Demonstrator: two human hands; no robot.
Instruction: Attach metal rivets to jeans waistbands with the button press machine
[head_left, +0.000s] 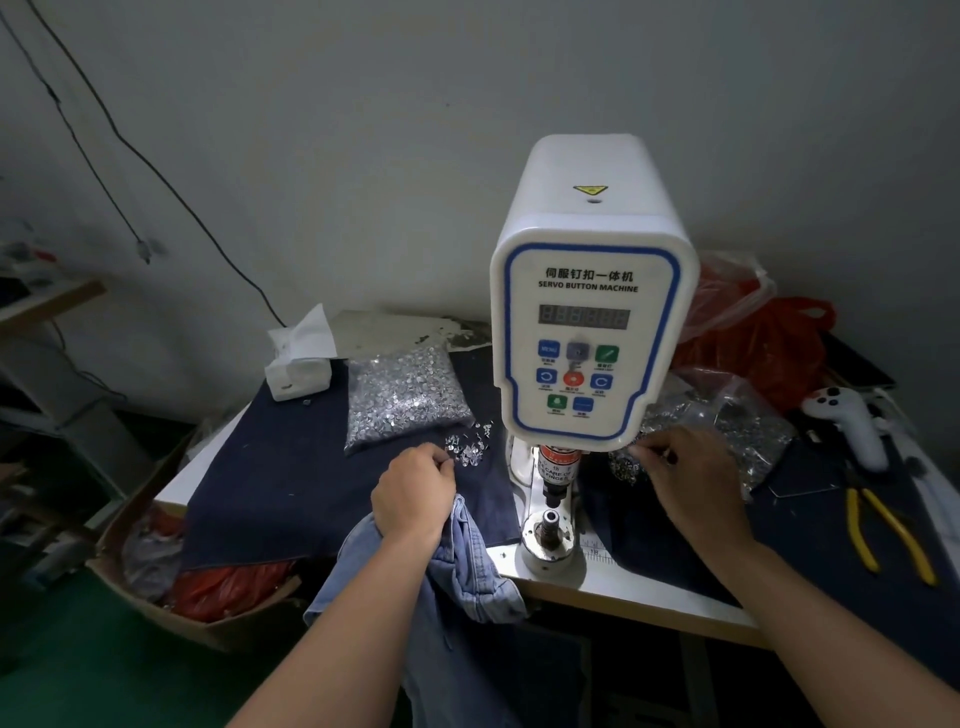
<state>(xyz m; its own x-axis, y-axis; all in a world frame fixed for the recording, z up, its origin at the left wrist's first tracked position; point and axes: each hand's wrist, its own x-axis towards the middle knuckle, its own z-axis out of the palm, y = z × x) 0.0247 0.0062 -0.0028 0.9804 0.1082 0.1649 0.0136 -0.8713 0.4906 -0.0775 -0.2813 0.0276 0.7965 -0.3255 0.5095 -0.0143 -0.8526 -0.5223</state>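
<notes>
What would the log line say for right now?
left hand picking loose rivets, jeans beneath | right hand in right rivet pile | press die bare

A white button machine (592, 322) stands on a table (623, 587) spread with dark cloth. The left hand (413, 491) reaches with curled fingers into loose rivets (467, 449) beside a full bag of rivets (402, 397), with pale jeans (467, 566) bunched under its wrist. The right hand (691, 480) picks among rivets at a second bag (748, 431). Yellow pliers (883, 535) lie further right.
</notes>
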